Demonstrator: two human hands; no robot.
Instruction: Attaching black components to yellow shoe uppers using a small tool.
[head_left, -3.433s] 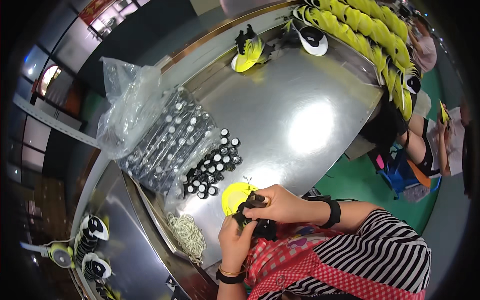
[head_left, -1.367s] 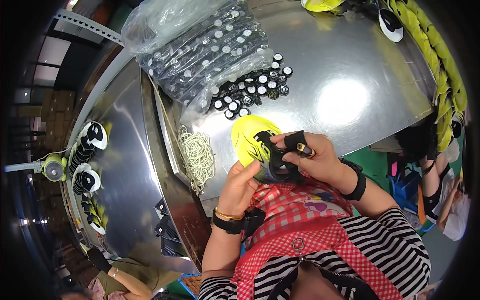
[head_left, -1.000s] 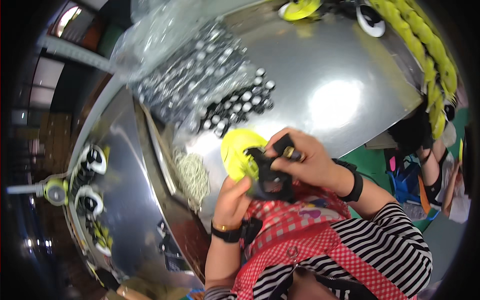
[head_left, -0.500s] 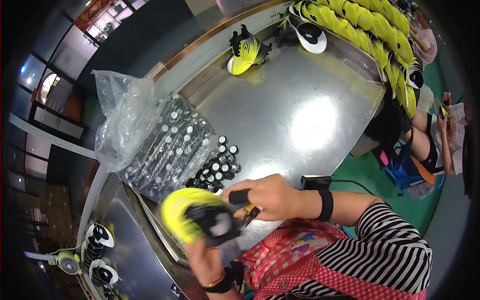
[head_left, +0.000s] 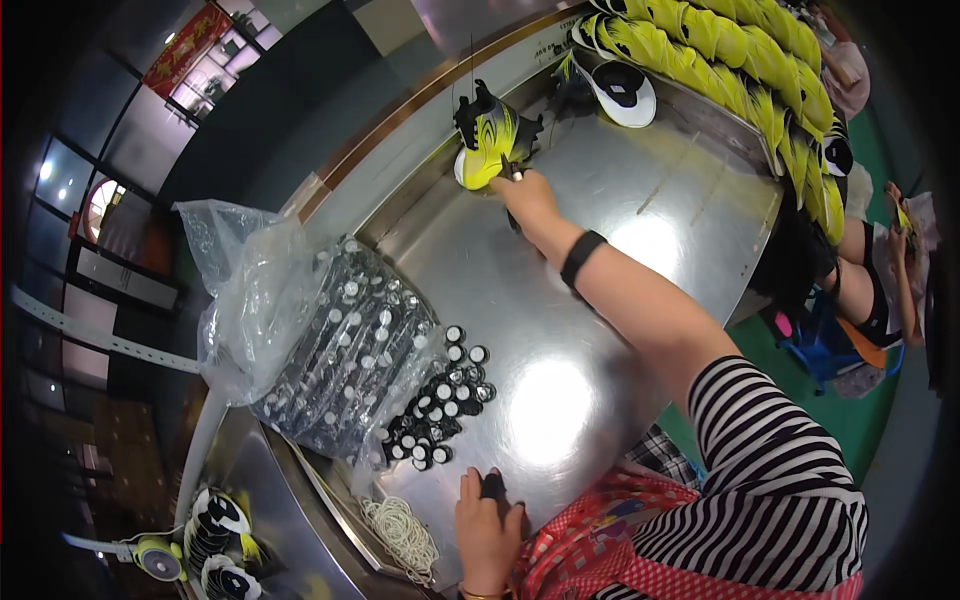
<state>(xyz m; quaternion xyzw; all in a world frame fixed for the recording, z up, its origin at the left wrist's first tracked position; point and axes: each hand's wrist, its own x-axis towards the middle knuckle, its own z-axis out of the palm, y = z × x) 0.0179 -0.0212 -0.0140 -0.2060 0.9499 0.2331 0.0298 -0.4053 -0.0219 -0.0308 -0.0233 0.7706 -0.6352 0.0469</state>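
My right hand (head_left: 535, 205) reaches to the far side of the metal table, closed around a small dark tool (head_left: 512, 168) that looks like snips. Its fingertips meet the toe of a yellow, grey and black shoe upper (head_left: 492, 135); whether they grip it is hard to see. Close to my body, my left hand (head_left: 485, 530) is empty, fingers apart, with a black sleeve on one finger. A pile of small black pieces with round white tops (head_left: 440, 405) lies ahead of it. Beside that hand is a tangle of pale cord (head_left: 402, 535).
A clear plastic bag (head_left: 340, 350) of similar black pieces covers the table's left side. Another white and black shoe part (head_left: 622, 90) lies near long rows of yellow parts (head_left: 700, 50). More parts (head_left: 225, 515) and a small fan (head_left: 160, 558) stand at lower left. A co-worker (head_left: 880, 260) sits at right.
The yellow and black part has left my left hand, which now sits low over the table. My right hand has moved away, up to the shoe upper at the far edge.
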